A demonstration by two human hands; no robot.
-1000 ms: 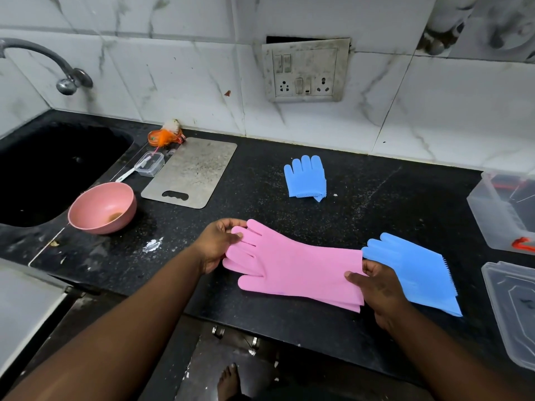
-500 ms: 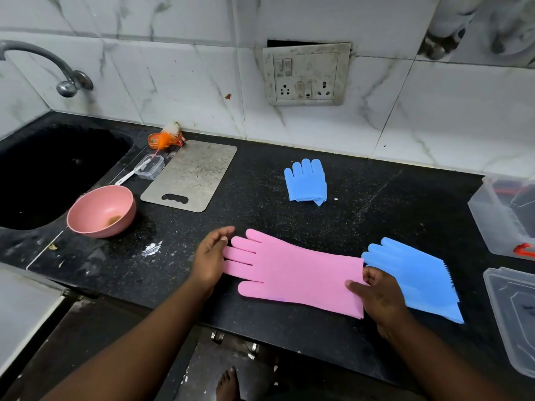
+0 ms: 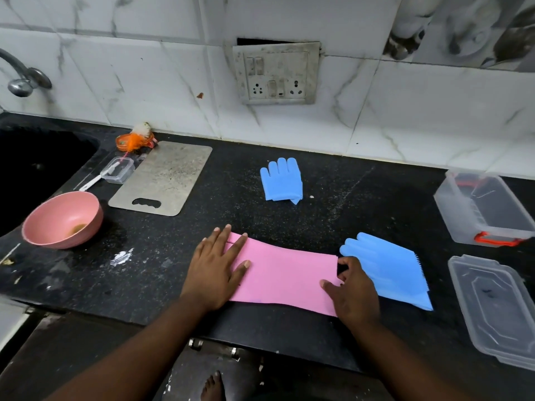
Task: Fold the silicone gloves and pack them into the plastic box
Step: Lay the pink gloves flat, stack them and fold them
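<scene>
1. Pink glove (image 3: 286, 273): laid flat on the counter (image 3: 347, 204) near its front edge. The long axis is set left to right, finger end to the left, cuff to the right.
2. Left hand (image 3: 215, 273): laid palm down on the finger end, fingers straight and spread, pressing it to the counter.
3. Right hand (image 3: 354, 293): placed at the cuff, thumb on top of the pink sheet and fingers curled at its edge. The cuff appears to be pinched, though the fingers beneath are not clearly seen.
4. Governing relation: each end of the glove is held by the hand nearest it, so a fold across the short axis is judged to be next, with the cuff carried leftward by the right hand onto the end pinned by the left.
5. Blue glove (image 3: 390, 270): flat, unfolded, just right of the cuff, partly under the right hand.
6. Folded glove (image 3: 280, 182): blue, set further back, well apart.
7. Box (image 3: 457, 218): open, at the far right. Its lid (image 3: 492, 308) is laid in front of it. The right hand is the nearer for packing.
</scene>
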